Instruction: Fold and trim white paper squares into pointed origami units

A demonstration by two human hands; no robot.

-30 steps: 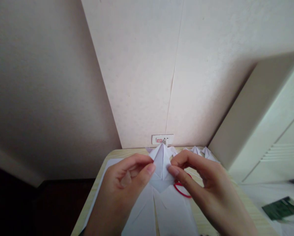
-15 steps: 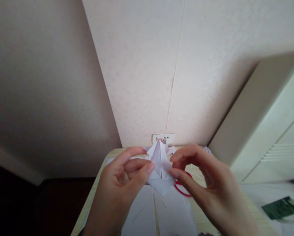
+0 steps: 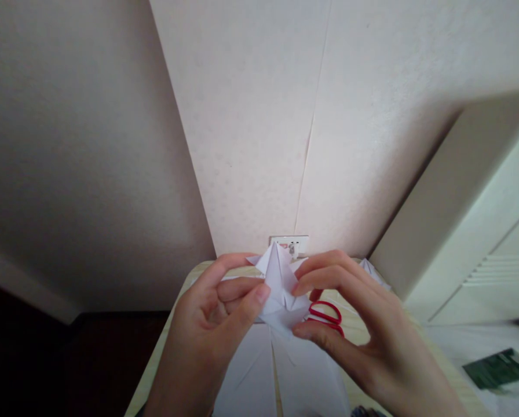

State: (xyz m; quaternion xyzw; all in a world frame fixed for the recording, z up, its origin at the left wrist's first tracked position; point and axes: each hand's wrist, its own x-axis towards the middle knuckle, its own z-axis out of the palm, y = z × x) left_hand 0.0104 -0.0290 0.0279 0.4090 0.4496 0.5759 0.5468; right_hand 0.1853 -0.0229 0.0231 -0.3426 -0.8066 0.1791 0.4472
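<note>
A piece of folded white paper (image 3: 278,284) is held up between both hands, its pointed tip upward and a loose flap at the bottom. My left hand (image 3: 225,313) pinches its left side, thumb in front and fingers partly behind. On the other side, my right hand (image 3: 355,313) grips the right and lower edges, with the thumb low by the bottom flap and the fingertips higher up. Just behind the right hand lie scissors (image 3: 326,313) with red handles; their blades are hidden.
White paper sheets (image 3: 251,370) lie on the light wooden table (image 3: 159,359) below the hands. Another folded paper (image 3: 375,272) sits at the back right. A wall socket (image 3: 289,240) is behind the table. A pale cabinet (image 3: 472,231) and a green packet (image 3: 498,368) are at right.
My right thumb has moved down to the bottom flap, which now bends upward, and the right fingers have shifted onto the paper's side. More of the red scissor handles shows.
</note>
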